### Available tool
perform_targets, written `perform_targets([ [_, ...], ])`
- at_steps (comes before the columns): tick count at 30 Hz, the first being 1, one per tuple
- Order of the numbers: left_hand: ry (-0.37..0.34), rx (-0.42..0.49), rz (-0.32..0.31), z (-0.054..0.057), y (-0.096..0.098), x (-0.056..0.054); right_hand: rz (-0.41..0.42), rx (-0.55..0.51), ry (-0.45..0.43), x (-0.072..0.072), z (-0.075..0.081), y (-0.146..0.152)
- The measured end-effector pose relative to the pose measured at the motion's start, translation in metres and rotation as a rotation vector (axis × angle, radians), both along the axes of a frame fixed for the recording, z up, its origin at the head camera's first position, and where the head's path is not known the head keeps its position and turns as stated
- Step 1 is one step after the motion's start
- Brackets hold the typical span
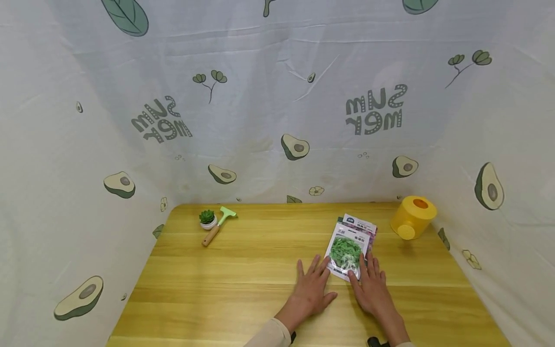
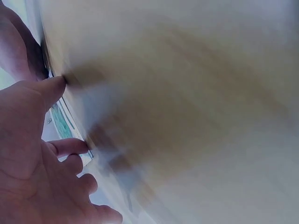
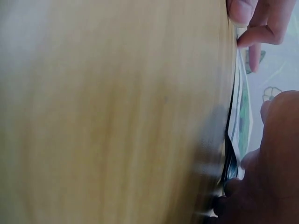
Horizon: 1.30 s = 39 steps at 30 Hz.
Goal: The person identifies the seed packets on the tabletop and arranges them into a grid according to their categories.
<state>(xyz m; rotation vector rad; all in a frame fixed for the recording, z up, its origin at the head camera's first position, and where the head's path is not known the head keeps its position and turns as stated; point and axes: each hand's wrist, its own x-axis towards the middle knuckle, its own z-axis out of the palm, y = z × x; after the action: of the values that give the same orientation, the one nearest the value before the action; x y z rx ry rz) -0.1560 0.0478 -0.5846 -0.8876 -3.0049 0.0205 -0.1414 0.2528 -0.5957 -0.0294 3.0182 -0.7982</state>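
A stack of seed packets [image 1: 345, 248] lies flat on the wooden table, right of the middle. The top one is white with a picture of leafy greens, and another packet [image 1: 361, 223] peeks out beneath its far edge. My left hand [image 1: 310, 291] spreads its fingers at the packets' left edge, forefinger touching the near-left side. On the other side, my right hand [image 1: 372, 291] has its extended fingers along the right edge and its thumb at the near corner. Seen from the left wrist, a packet [image 2: 63, 125] shows edge-on beyond the thumb.
To the right of the packets stands a yellow watering can [image 1: 413, 217] near the table's far right corner. Far left are a small potted succulent [image 1: 207, 219] and a green hand rake [image 1: 218, 226] with a wooden handle. A printed curtain [image 1: 260, 111] encloses the table [image 1: 243, 289].
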Motion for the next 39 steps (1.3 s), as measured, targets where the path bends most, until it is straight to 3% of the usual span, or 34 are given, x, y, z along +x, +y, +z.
perform_targets([
  [8, -0.014, 0.101, -0.020, -0.016, 0.000, -0.007, 0.006, -0.003, 0.000, 0.000, -0.001, 0.002],
  [16, -0.040, 0.037, -0.018, 0.000, -0.002, -0.004, 0.005, -0.001, -0.007, 0.000, 0.000, 0.001],
  [21, -0.035, 0.012, -0.011, 0.001, -0.001, -0.004, 0.005, -0.021, 0.020, 0.000, -0.002, 0.001],
  [26, 0.018, -0.029, -0.015, 0.003, 0.001, -0.003, 0.008, -0.061, 0.068, 0.001, -0.006, 0.003],
  [32, 0.058, -0.069, -0.010, 0.006, 0.004, 0.000, 0.020, -0.013, 0.003, 0.002, 0.003, 0.002],
  [39, 0.060, -0.094, 0.000, 0.009, 0.003, 0.000, 0.021, -0.053, 0.018, 0.002, 0.000, 0.001],
])
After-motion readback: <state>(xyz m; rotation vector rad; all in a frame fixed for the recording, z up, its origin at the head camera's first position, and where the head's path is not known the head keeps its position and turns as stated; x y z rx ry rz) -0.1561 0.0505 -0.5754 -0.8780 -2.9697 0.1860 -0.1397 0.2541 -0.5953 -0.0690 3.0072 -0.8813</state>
